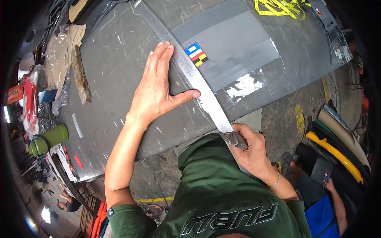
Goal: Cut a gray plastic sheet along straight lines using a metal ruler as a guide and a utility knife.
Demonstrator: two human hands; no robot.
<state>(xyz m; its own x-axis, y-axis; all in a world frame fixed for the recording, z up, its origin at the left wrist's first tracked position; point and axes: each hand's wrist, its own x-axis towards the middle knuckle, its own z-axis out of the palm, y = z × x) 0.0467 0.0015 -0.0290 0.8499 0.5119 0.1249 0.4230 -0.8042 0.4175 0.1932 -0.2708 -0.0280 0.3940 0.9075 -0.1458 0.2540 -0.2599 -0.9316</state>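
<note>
A long metal straightedge (189,68) lies slantwise across the dark worktable, along the left side of a grey sheet piece (234,39) with a colourful flag-like patch (196,54). My left hand (154,81) is open and flat, its fingertips and thumb touching the straightedge's left side. At the near end of the straightedge, by the table's front edge, my right hand (254,148) is closed round a dark-handled tool (236,140). Its working tip cannot be made out.
A yellow tape measure (281,8) lies bunched at the far right. On the left are a wooden stick (81,75), plastic bags and a green cylinder (53,139). Rolled sheets (337,152) stand at right, near another person's arm (335,202).
</note>
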